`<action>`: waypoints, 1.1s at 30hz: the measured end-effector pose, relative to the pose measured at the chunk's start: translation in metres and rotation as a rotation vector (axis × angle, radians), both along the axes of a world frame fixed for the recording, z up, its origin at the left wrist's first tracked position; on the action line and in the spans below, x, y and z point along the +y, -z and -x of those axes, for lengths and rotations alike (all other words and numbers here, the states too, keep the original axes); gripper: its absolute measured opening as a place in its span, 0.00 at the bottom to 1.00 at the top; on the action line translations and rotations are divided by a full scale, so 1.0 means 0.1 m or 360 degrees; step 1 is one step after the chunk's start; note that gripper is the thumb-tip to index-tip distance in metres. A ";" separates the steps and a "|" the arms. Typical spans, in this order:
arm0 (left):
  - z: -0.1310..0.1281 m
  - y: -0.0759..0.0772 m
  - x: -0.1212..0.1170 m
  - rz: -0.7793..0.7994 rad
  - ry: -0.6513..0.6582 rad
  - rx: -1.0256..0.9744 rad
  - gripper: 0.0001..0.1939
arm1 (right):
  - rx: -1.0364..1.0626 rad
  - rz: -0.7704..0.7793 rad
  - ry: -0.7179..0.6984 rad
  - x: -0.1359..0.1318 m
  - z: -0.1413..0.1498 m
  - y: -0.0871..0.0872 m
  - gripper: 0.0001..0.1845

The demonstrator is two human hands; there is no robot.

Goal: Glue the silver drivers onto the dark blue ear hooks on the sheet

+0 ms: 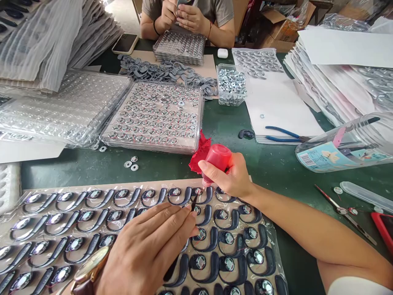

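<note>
My right hand (235, 174) is closed round a red squeeze bottle (218, 157), tipped with its nozzle down over the back row of parts. My left hand (150, 241) grips slim black tweezers (194, 201), most of their length hidden under the fingers. Their tip meets one small round silver speaker (197, 191) right by the bottle's nozzle. This speaker sits in a dark curved ear-hook shell (206, 196). Rows of similar shells with speakers lie on a plastic-covered tan sheet (123, 185) beneath both hands.
Behind the sheet stand a clear tray of speakers (153, 114), a crumpled red cloth (200, 155) and a box of metal washers (231, 86). On the right are blue-handled pliers (282, 133), a plastic jar (346, 143) and scissors (345, 213). A person (187, 18) sits opposite.
</note>
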State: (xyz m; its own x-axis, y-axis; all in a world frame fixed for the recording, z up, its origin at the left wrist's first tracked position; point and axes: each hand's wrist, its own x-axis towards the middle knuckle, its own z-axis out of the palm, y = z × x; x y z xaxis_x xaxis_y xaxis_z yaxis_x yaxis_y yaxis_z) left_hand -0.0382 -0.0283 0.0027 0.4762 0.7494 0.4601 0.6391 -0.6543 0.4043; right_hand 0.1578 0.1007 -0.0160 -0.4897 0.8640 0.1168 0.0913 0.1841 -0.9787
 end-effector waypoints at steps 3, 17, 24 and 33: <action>0.01 -0.06 0.07 0.0028 -0.0009 -0.0001 0.12 | 0.0012 -0.0007 -0.0033 0.00 0.00 -0.01 0.21; 0.08 -0.12 0.24 0.0184 -0.0276 -0.0234 0.07 | -0.0002 0.0109 -0.0143 -0.01 -0.02 -0.17 0.19; 0.14 -0.06 -0.14 -0.0074 0.0096 0.0020 0.15 | -0.0306 0.0030 -0.0268 -0.03 -0.09 -0.42 0.17; 0.02 0.09 -0.37 -0.0192 0.0055 0.0059 0.20 | -0.0039 0.0055 -0.0164 -0.33 -0.11 -0.04 0.14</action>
